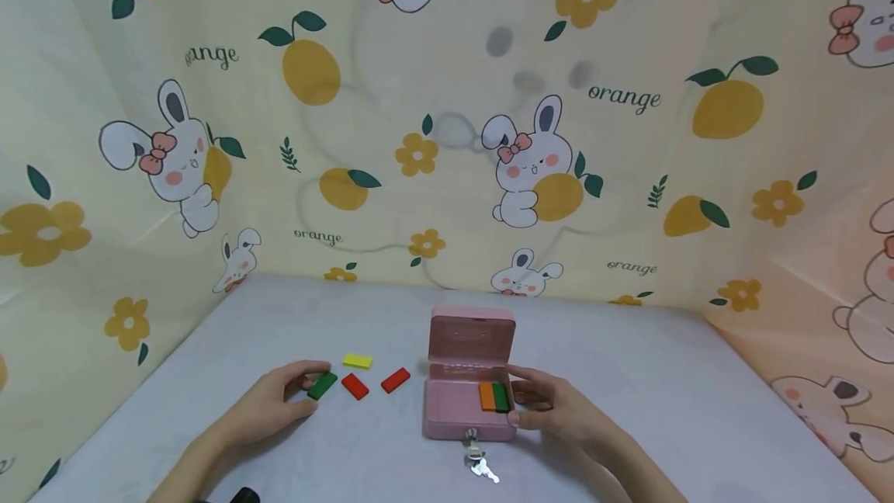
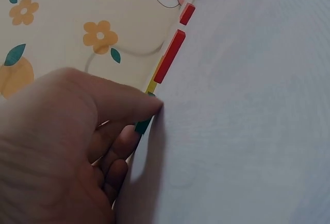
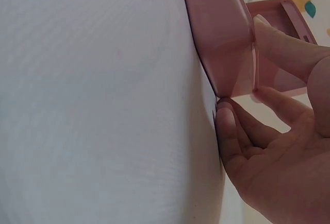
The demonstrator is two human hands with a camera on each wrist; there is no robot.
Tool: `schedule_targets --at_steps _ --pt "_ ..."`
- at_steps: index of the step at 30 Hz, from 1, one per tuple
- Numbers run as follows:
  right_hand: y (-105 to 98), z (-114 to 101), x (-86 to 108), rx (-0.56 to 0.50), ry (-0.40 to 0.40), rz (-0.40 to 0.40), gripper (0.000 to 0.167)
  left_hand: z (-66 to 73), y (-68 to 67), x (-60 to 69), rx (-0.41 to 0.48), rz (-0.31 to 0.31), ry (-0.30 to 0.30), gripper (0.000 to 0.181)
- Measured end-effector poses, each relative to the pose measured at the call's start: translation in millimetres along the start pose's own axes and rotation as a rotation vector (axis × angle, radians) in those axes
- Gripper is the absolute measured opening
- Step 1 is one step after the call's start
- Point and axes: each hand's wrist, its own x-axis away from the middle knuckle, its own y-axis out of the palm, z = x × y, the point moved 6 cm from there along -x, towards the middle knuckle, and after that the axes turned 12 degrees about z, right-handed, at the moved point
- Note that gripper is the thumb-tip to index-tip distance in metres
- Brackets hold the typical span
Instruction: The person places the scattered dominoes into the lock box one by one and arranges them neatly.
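Note:
My left hand (image 1: 261,406) is at a green block (image 1: 322,385) lying on the table, with thumb and forefinger at its two ends. In the left wrist view the thumb of the left hand (image 2: 67,126) hides part of the green block (image 2: 144,126). A pink cash box (image 1: 447,431) stands with its lid raised, a key ring and keys (image 1: 482,467) hanging from its front lock. Inside, an orange block (image 1: 487,397) and another green block (image 1: 500,397) lie side by side at the right. My right hand (image 1: 566,410) grips the box's right side, thumb on the rim.
Between the left hand and the box lie a yellow block (image 1: 358,362) and two red blocks, one nearer the hand (image 1: 355,386) and one nearer the box (image 1: 396,380). A patterned cloth (image 1: 461,177) rises behind the white-covered table (image 1: 615,355).

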Motion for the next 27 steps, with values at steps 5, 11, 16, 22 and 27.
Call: schedule_targets --at_steps 5,11,16,22,27 --pt "-0.2 1.9 -0.3 0.002 -0.001 -0.006 0.078 -1.5 2.9 1.2 -0.003 -0.008 -0.017 0.051" --pt "-0.6 2.4 0.4 -0.001 0.004 0.001 0.079 -0.9 3.8 0.9 0.017 0.003 -0.024 0.049" --pt "-0.9 2.0 0.7 -0.005 -0.001 0.005 0.079 0.2 3.1 0.2 0.017 0.004 -0.026 0.049" --pt "-0.4 2.2 0.4 -0.009 -0.012 0.002 0.079 1.8 2.0 2.5 0.026 -0.014 0.003 0.05" --pt "0.2 2.3 -0.6 -0.006 -0.009 0.008 0.079 0.4 2.0 2.4 0.03 -0.01 0.001 0.049"
